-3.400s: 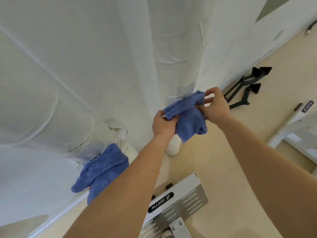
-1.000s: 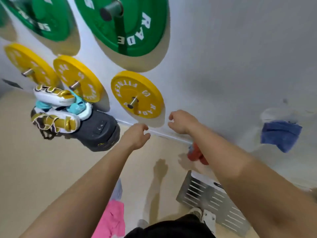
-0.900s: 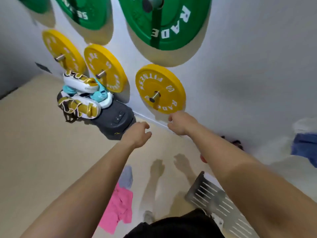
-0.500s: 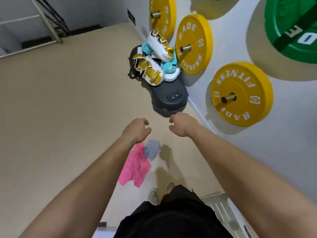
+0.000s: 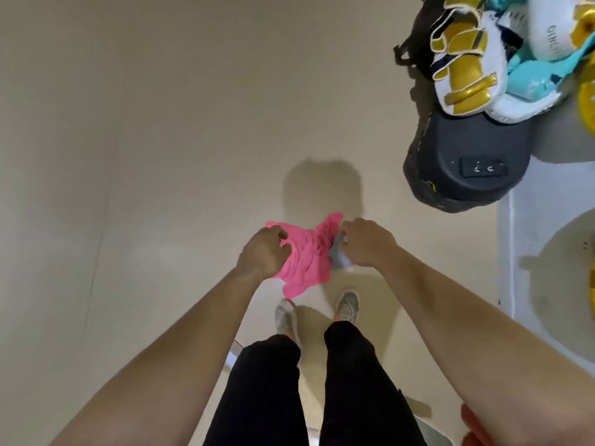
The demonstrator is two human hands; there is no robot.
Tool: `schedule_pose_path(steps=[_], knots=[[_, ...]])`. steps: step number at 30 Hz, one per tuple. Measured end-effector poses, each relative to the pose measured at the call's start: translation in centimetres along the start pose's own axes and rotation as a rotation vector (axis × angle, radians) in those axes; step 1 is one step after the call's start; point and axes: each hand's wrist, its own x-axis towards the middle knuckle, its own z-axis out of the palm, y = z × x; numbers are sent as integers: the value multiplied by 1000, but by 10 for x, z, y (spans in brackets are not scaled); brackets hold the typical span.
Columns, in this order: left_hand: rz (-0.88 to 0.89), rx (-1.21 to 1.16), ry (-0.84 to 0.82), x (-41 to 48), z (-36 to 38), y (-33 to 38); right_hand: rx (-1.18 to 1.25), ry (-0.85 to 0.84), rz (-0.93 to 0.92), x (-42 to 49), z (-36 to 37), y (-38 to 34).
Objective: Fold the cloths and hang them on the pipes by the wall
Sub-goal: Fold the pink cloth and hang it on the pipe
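Observation:
A crumpled pink cloth (image 5: 306,265) is low over the beige floor, just ahead of my feet. My left hand (image 5: 262,252) grips its left edge with curled fingers. A small grey cloth (image 5: 340,257) pokes out at the pink cloth's right side. My right hand (image 5: 367,243) curls its fingertips onto this grey cloth, right beside the pink cloth's raised corner. Most of the grey cloth is hidden under my right hand. No pipes or hung cloths are in view.
A black case (image 5: 467,162) stands at the upper right against the white wall (image 5: 547,220), with white-and-gold padded gear (image 5: 463,69) piled on it. A yellow weight plate (image 5: 587,101) shows at the right edge. My shoes (image 5: 347,305) and legs are below the cloths.
I have turned away from the wall and the hung blue cloths and bent down to the floor. Both hands, empty before, have dropped onto the pink and grey cloths.

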Motion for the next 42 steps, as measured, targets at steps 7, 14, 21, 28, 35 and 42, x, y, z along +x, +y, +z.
schedule_pose_path(steps=[7, 14, 21, 28, 35, 42], knots=[[-175, -198, -40, 176, 134, -95, 70, -38, -19, 218, 138, 17], [-195, -229, -124, 362, 315, -216, 75, -39, 89, 409, 363, 75], [-10, -429, -7, 471, 420, -252, 81, 226, 103, 507, 453, 116], [20, -266, 84, 467, 427, -248, 289, 265, 95, 492, 450, 103], [-66, -255, -23, 346, 297, -211, 356, 14, 26, 370, 370, 56], [-89, -357, -40, 220, 138, -106, 584, 105, 71, 218, 199, 11]])
